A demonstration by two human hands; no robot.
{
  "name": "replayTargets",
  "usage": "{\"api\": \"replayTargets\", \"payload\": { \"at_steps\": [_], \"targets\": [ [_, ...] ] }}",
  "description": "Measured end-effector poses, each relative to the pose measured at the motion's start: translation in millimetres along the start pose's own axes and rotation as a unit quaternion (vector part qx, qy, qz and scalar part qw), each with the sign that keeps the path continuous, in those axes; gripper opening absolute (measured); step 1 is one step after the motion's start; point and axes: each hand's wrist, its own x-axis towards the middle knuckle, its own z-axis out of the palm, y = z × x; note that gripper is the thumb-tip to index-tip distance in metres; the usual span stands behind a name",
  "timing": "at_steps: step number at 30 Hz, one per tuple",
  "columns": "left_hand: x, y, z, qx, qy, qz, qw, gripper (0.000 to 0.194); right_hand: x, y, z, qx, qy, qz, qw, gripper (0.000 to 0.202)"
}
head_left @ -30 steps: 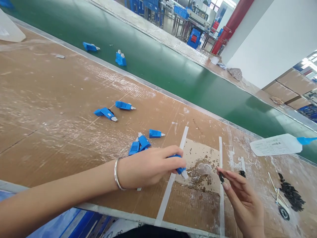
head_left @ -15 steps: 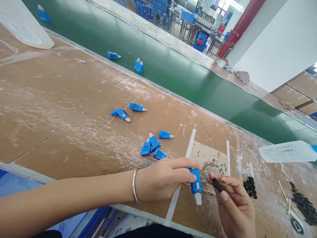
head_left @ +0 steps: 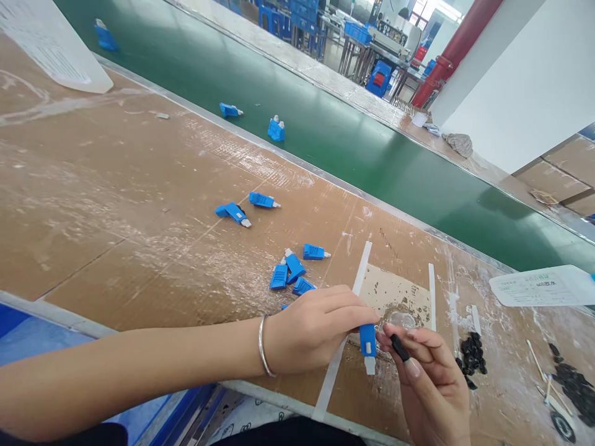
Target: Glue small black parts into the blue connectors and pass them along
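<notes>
My left hand (head_left: 320, 328), with a silver bangle on the wrist, grips a small blue plastic part (head_left: 367, 337) with a pale grey tip pointing down toward me. Its upper end is hidden under my fingers. Just to the right, my right hand (head_left: 430, 378) pinches a small black piece (head_left: 400, 348) between thumb and fingers. The black piece is close beside the blue part, apparently apart from it. Beneath both hands lies a glue-spotted beige sheet (head_left: 385, 285) between white tape strips. Several similar blue parts (head_left: 295, 266) lie left of it.
Piles of black pieces (head_left: 473, 354) and cotton swabs (head_left: 548, 387) lie at the right. A translucent labelled bottle (head_left: 539, 286) rests behind them; another pale bottle (head_left: 60, 49) is at far left. Beyond the cardboard-covered table (head_left: 139, 204) runs a green conveyor belt (head_left: 334, 136) carrying blue parts (head_left: 276, 130).
The blue parts on the belt have shifted right along it. My right hand has moved slightly left with the black piece, and the blue part in my left hand has turned a little.
</notes>
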Motion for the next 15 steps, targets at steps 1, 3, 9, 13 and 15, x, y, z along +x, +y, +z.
{"api": "replayTargets", "payload": {
  "at_steps": [1, 3, 9, 13, 15],
  "targets": [
    [-0.4, 0.0, 0.9, -0.012, 0.005, -0.007, 1.0, 0.032, -1.6, 0.6, -0.3, -0.015, -0.007, -0.001, 1.0, 0.026],
    [-1.2, 0.4, 2.7, -0.032, 0.014, -0.027, 0.999, 0.029, -5.1, 0.3, 0.0, -0.054, -0.014, -0.01, 0.998, 0.028],
    [-4.4, 5.0, 6.2, -0.036, 0.036, -0.071, 0.996, 0.033, -5.0, -10.6, 11.6, -0.21, 0.018, -0.059, 0.976, 0.031],
    [-6.5, 6.6, 7.7, -0.04, 0.055, -0.089, 0.994, 0.046, 1.5, -11.7, 13.9, -0.236, -0.043, -0.085, 0.967, 0.034],
    [-7.1, 6.1, 8.2, -0.039, 0.055, -0.092, 0.993, 0.046, 3.4, -10.2, 11.9, -0.242, -0.062, -0.093, 0.964, 0.036]
  ]
}}
